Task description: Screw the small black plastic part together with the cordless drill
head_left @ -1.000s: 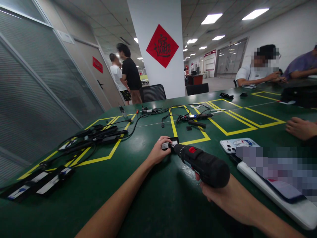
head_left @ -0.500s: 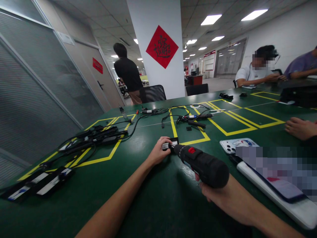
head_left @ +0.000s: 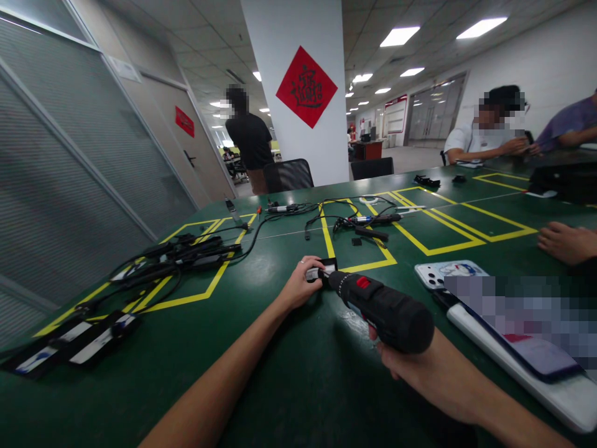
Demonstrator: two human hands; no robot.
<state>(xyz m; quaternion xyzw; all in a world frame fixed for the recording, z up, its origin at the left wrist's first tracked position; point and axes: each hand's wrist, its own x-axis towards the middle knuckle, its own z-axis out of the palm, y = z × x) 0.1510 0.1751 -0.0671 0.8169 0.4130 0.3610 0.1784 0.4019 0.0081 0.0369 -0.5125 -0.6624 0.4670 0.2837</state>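
My left hand [head_left: 296,286] is closed on a small black and white part [head_left: 321,270] that rests on the green table [head_left: 289,386] beside a yellow tape line. My right hand [head_left: 410,367] grips a black cordless screwdriver [head_left: 385,311] with a red switch. Its tip is pressed against the small part that my left hand holds. Both forearms reach in from the bottom edge.
A heap of black cables and adapters [head_left: 181,254] lies to the left, and flat black strips [head_left: 69,350] near the left corner. More cables and tools [head_left: 359,223] lie further back. A white phone [head_left: 436,274] and a white slab [head_left: 522,373] sit on the right. Another person's hand [head_left: 564,241] rests at the right edge; people sit at back right.
My hands and the screwdriver have hardly moved. Of the two people standing by the door in the background, one has gone from view and the one in black has turned.
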